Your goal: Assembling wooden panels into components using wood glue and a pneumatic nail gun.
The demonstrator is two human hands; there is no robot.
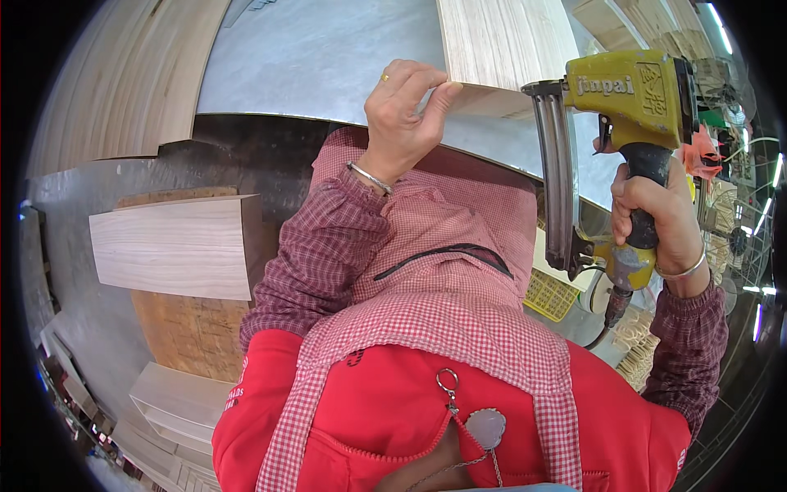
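Off to the left 1 finished-looking wooden box (176, 256) sits on the floor, more stacked below it. The left hand (399, 115) has its fingers curled, pinching the bottom corner of the pale wood panel (500, 45) on the workbench (328, 57). The right hand (656, 205) is wrapped tight round the yellow nail gun (631, 98), nose against that panel's edge. I'd say mid-fastening, with more nailing left.

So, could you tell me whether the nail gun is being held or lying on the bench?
Held: the right hand wraps the nail gun by its handle, lifted beside the board.
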